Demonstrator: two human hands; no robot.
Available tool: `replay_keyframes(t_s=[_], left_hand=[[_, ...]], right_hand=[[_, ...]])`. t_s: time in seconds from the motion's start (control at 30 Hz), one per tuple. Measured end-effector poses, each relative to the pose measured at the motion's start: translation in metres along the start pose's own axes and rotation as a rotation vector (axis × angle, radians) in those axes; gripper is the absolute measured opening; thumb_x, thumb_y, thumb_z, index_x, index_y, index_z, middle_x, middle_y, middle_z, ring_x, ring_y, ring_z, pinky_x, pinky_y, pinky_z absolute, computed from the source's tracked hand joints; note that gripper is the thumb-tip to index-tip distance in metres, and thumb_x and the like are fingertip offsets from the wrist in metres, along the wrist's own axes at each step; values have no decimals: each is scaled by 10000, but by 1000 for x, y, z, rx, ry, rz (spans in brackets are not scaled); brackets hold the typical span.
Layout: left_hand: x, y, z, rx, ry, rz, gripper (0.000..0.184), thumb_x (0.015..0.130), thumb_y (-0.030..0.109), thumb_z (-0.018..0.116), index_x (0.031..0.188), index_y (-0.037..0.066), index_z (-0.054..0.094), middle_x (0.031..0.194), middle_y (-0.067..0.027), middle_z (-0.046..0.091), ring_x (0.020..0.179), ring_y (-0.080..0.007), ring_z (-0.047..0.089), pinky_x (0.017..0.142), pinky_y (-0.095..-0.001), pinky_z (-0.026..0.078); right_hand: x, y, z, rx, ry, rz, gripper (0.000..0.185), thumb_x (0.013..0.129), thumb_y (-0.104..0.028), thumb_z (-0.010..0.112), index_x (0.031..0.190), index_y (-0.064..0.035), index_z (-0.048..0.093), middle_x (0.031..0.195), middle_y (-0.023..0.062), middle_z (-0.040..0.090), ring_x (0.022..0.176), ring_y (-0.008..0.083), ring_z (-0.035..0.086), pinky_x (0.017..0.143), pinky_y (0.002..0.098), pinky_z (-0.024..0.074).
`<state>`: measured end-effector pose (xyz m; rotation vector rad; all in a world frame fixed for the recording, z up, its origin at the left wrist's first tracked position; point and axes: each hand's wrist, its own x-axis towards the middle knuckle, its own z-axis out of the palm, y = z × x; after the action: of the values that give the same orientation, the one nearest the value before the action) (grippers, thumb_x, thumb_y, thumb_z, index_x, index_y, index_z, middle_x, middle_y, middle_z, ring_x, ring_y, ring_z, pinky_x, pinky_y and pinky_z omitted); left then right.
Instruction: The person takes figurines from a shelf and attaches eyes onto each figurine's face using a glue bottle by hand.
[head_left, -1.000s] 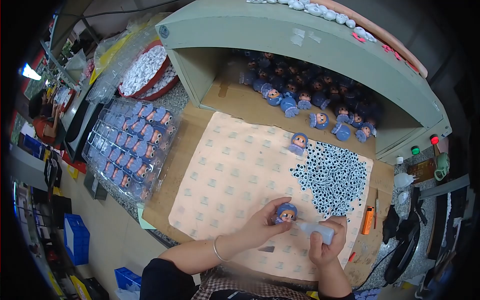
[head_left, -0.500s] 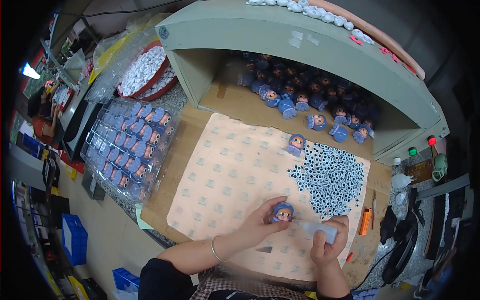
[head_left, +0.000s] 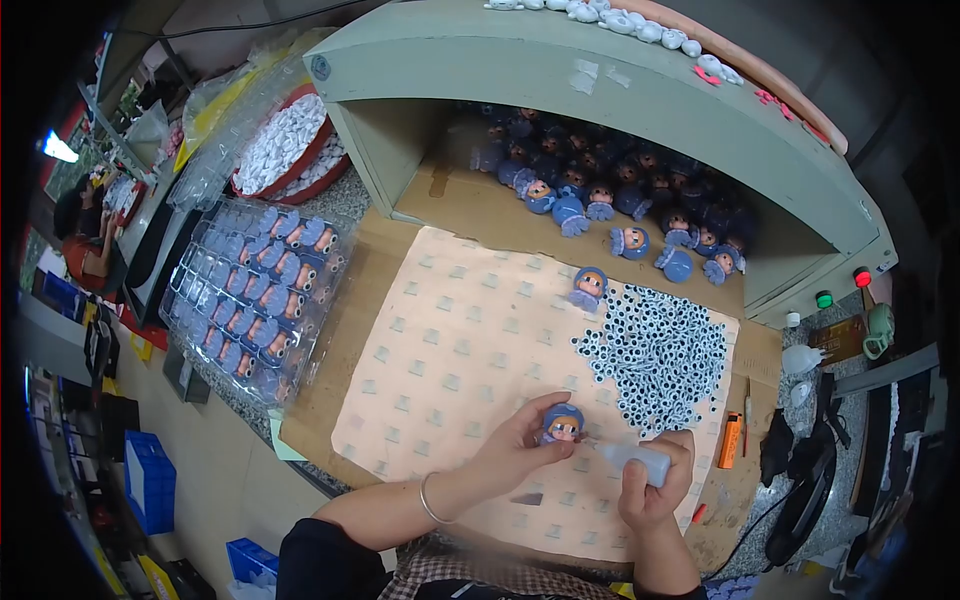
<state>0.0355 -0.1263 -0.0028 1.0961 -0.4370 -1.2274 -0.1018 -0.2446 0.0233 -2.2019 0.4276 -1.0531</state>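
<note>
My left hand (head_left: 515,447) grips a small doll head (head_left: 562,425) with a blue hood and orange hair, its face turned up toward the bottle. In my right hand (head_left: 655,488) is a translucent squeeze bottle (head_left: 640,462), tilted so that its thin nozzle points left at the doll's face. Whether the tip touches the face I cannot tell. Just beyond my hands lies a spread of small black-and-white doll eyes (head_left: 665,355) on the pale patterned sheet (head_left: 440,330). Another blue-hooded doll head (head_left: 590,287) rests at the edge of that pile.
Many blue doll heads (head_left: 630,240) fill the green-grey hooded cabinet (head_left: 560,65) at the back. A clear tray (head_left: 260,290) of dolls stands left, near a red basin (head_left: 285,150) of white pieces. An orange lighter-like item (head_left: 731,440) lies right. A person (head_left: 85,240) sits far left.
The view has shifted very slightly. My two hands keep almost the same pose, with the doll head and the squeeze bottle still held.
</note>
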Motion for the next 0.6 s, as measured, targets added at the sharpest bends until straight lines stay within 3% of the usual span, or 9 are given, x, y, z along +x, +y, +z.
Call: replay_keyframes(t_s=[0.6], left_hand=[[0, -3, -1, -17, -1, -14, 560, 809, -19, 537, 1291, 52, 261, 1129, -111, 441, 1032, -199, 514, 846, -257, 444]], right_hand=[[-3, 3, 1, -25, 50, 17, 207, 716, -107, 601, 850, -1, 484, 739, 125, 482, 654, 235, 462, 583, 315, 395]])
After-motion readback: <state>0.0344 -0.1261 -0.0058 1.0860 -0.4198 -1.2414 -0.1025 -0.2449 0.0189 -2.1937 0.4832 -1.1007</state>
